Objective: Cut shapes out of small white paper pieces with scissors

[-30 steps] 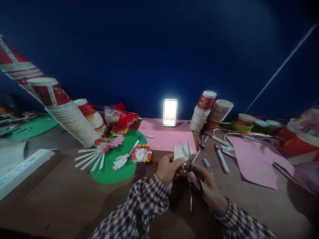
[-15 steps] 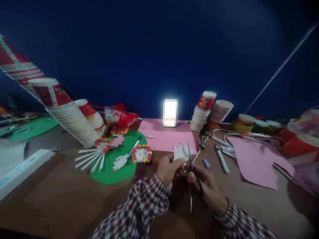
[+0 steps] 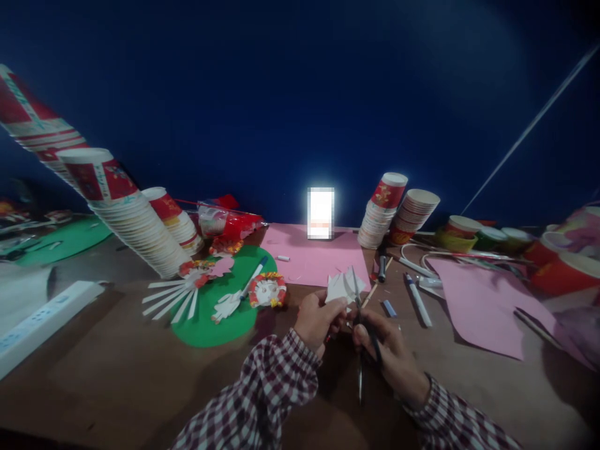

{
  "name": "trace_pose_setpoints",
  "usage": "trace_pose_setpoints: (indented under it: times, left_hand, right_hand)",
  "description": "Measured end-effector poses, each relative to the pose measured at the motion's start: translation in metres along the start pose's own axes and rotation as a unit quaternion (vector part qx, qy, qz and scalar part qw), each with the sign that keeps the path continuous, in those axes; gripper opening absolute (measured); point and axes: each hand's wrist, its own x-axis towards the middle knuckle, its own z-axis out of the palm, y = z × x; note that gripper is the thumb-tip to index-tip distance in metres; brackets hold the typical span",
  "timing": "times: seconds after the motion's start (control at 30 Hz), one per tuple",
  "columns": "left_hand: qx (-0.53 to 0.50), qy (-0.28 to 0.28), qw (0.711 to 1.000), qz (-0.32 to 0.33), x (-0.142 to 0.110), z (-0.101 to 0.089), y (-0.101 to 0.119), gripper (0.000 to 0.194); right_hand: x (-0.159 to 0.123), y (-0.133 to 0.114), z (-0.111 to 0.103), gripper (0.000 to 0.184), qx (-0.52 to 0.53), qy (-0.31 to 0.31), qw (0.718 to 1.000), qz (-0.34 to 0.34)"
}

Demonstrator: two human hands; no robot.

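A piece of white paper (image 3: 336,286) with a jagged edge is pinched in my left hand (image 3: 315,317), thumb on top. My right hand (image 3: 387,347) grips a pair of scissors (image 3: 357,289) by the dark handles. Their blades stand slightly apart at the right side of the white paper. Below my right hand a thin shiny metal thing (image 3: 360,381) points down; what it belongs to I cannot tell. Past the paper lies a pink sheet (image 3: 314,259). Left of my hands rests a small round paper face (image 3: 267,290) with a red and orange rim.
Green paper (image 3: 206,328) bears a marker (image 3: 253,276) and a white paper cutout (image 3: 228,306). Tall leaning stacks of paper cups (image 3: 135,228) stand left, shorter cup stacks (image 3: 377,215) behind right. A power strip (image 3: 44,319) lies left, a white marker (image 3: 418,301) and pink paper (image 3: 482,312) right.
Hardly anything differs. Both hands keep their places, with the scissors still at the paper; the whole view has shifted very slightly.
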Motion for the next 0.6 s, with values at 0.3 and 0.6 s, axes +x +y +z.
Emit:
trace_pose_setpoints:
  times: [0.3,0.6]
  left_hand:
    - [-0.023,-0.007,1.0,-0.001,0.0004,0.0012,-0.002,0.022]
    - [-0.016,-0.004,1.0,-0.006,0.0002,0.0014,-0.0001,0.016]
  right_hand:
    - [0.0021,0.0011,0.0007,0.027,-0.01,0.005,1.0,-0.008]
    - [0.0011,-0.0008,0.0006,0.026,-0.026,0.005,1.0,-0.015]
